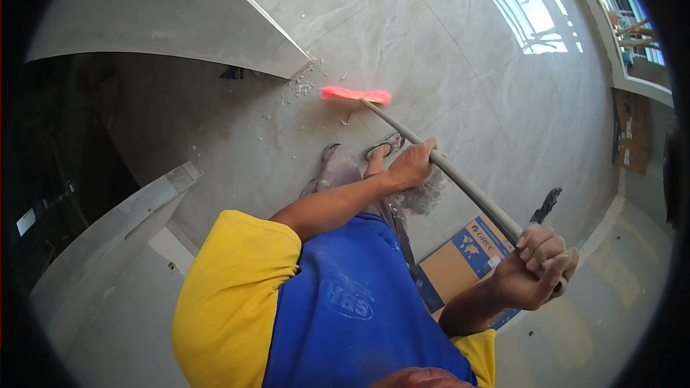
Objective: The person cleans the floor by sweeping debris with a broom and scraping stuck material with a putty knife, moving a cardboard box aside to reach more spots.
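Note:
A broom with a bright pink head rests on the tiled floor, its long grey handle slanting up toward me on the right. My left hand is closed around the lower part of the handle. Near the top end, my right hand wraps its fingers round the same handle. Small pale debris lies scattered on the floor left of the broom head, by the corner of a wall. My sandalled feet stand below the broom head.
A pale wall ends in a corner at upper left, beside a dark opening. Another low wall edge stands at left. Flattened GREE cardboard lies at my right. A doorway or window frame is at upper right, near more cardboard.

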The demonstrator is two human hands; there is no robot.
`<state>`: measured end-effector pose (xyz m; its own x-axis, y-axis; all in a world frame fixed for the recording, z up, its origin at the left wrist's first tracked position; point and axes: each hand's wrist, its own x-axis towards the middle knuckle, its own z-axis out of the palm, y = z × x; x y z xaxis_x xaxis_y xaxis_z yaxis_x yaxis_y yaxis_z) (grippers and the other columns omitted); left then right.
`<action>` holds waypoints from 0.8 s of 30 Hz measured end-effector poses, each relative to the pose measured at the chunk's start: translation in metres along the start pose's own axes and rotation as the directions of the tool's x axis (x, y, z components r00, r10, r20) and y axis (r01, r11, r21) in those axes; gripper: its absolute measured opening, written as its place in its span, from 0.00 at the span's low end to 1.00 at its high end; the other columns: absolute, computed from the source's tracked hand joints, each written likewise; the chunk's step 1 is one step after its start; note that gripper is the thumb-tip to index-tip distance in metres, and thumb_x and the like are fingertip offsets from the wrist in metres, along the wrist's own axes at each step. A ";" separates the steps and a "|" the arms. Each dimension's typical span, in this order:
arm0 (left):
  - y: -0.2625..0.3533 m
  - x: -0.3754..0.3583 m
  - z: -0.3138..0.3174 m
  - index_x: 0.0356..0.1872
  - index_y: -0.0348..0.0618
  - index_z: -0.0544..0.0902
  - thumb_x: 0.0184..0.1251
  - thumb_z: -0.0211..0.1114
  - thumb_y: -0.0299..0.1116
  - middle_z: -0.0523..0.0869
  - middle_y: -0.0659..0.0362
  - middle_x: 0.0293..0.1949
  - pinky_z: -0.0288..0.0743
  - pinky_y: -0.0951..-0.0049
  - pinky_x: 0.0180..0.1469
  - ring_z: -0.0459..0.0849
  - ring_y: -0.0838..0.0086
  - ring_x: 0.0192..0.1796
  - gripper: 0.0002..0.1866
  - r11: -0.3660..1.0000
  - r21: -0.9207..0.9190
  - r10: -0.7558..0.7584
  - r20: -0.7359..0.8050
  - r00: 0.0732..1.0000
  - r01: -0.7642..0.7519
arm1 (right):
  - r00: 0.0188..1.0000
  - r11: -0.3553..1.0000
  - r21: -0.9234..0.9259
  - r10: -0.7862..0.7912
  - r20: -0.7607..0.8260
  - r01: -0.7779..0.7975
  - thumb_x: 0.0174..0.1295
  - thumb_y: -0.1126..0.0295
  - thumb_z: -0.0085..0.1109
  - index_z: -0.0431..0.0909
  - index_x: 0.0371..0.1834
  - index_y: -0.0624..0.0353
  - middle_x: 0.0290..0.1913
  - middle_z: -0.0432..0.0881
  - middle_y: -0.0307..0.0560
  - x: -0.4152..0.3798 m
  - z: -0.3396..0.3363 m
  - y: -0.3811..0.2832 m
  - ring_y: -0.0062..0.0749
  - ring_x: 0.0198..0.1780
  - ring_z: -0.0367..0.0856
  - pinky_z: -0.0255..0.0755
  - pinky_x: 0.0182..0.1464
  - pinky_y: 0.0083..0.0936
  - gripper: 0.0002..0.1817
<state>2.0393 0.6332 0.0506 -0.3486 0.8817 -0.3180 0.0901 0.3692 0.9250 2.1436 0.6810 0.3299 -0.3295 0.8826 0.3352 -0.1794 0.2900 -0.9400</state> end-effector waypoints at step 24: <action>-0.005 -0.115 -0.049 0.42 0.39 0.76 0.64 0.63 0.38 0.84 0.40 0.32 0.74 0.51 0.44 0.83 0.43 0.42 0.14 0.999 0.022 0.016 0.313 0.949 -0.024 | 0.980 0.994 0.001 0.112 -0.167 -0.114 0.67 0.74 0.48 0.61 0.25 0.53 0.19 0.62 0.38 -0.111 0.025 -0.022 0.27 0.26 0.64 0.66 0.37 0.30 0.12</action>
<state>2.0329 0.5158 0.0929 -0.0371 0.9350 -0.3528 0.1185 0.3547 0.9275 2.1612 0.5677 0.3146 -0.1883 0.9588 0.2125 -0.1417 0.1876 -0.9720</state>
